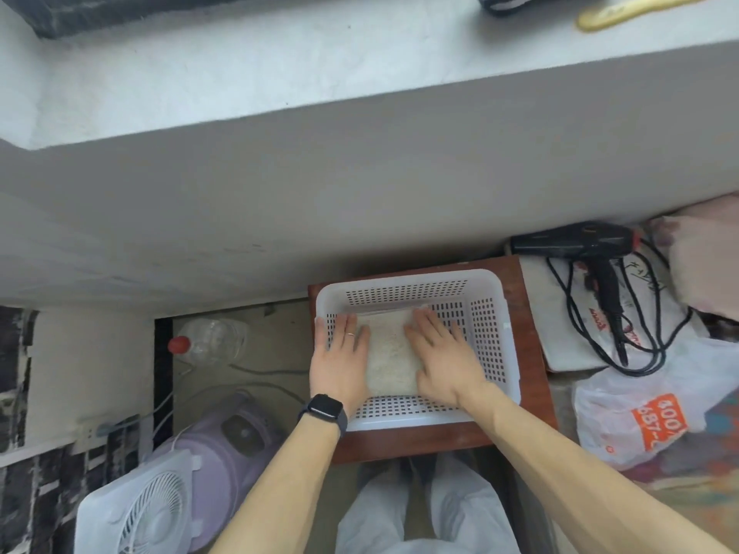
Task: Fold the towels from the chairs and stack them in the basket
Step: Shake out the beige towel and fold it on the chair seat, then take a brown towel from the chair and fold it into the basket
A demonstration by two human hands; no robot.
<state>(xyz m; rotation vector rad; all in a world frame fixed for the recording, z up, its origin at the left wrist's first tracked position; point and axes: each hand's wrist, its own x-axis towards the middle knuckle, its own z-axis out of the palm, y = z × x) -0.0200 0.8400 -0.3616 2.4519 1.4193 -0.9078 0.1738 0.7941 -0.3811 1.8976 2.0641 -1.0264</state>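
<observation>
A white perforated plastic basket [494, 333] sits on a small red-brown wooden desk [420, 443] pushed against a grey wall. Inside the basket, on its floor, lies a pale folded towel [390, 355], roughly square and lying flat towards the basket's left half.

Both hands rest on it with fingers straight and spread. The left hand [340, 353] lies palm-down over the towel's left edge, its fingertips reaching the basket's left wall. The right hand [444, 353] lies palm-down over the towel's right edge. Neither hand curls round anything. A ring shows on a left finger and a dark smartwatch [324, 407] wraps the left wrist.

To the right of the desk, a black hair dryer [592, 241] lies with its cord looped over a printed cloth bag, and a white plastic bag [624, 409] with an orange label sits nearer the person. On the floor to the left are a clear bottle [212, 337] with a red cap, a lilac appliance and a white fan [152, 509].
</observation>
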